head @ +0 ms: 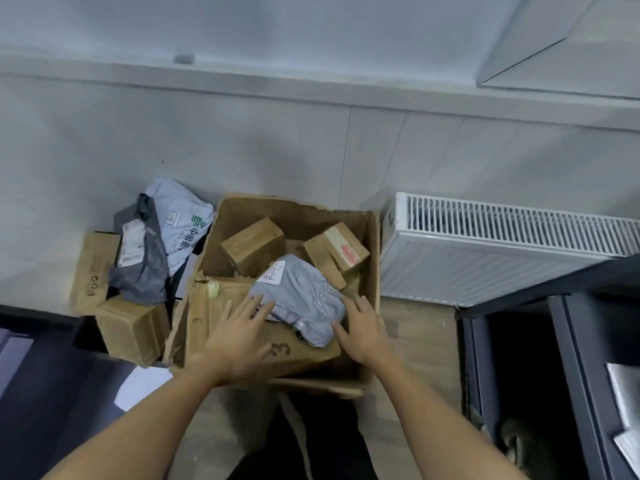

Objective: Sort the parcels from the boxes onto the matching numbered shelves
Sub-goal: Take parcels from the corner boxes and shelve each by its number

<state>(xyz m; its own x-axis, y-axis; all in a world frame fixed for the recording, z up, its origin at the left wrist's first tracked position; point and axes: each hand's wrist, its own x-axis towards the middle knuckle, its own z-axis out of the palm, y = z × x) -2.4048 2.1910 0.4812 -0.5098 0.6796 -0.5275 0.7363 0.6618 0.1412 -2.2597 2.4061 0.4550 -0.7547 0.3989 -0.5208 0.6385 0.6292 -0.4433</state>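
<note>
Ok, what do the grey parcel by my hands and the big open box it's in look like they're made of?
The grey parcel looks like a soft plastic film bag, slightly glossy: it wrinkles and catches light along its creases. The big box looks like plain brown cardboard, matt: its rim is torn ragged and its flaps are creased.
</note>
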